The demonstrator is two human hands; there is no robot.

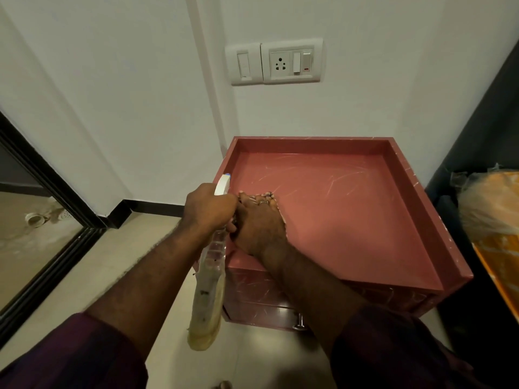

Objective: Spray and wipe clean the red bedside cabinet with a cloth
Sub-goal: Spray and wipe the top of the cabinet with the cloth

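The red bedside cabinet point(351, 220) stands against the white wall, its recessed top streaked with pale scratches or smears. My right hand point(259, 220) lies flat on the top's near left corner, fingers stretched out. A thin pale edge, seemingly the cloth point(283, 216), peeks out beside that hand; the rest is hidden under the palm. My left hand point(209, 209) grips the neck of a clear spray bottle point(207, 293) holding yellowish liquid. Its white nozzle points over the cabinet's left rim, and its body hangs down in front of the cabinet.
A switch and socket plate point(273, 63) sits on the wall above the cabinet. A dark upholstered bed edge and an orange plastic-wrapped bundle point(494, 220) crowd the right side. A black-framed doorway point(47, 234) is at left. A metal drawer handle point(299, 322) sticks out below.
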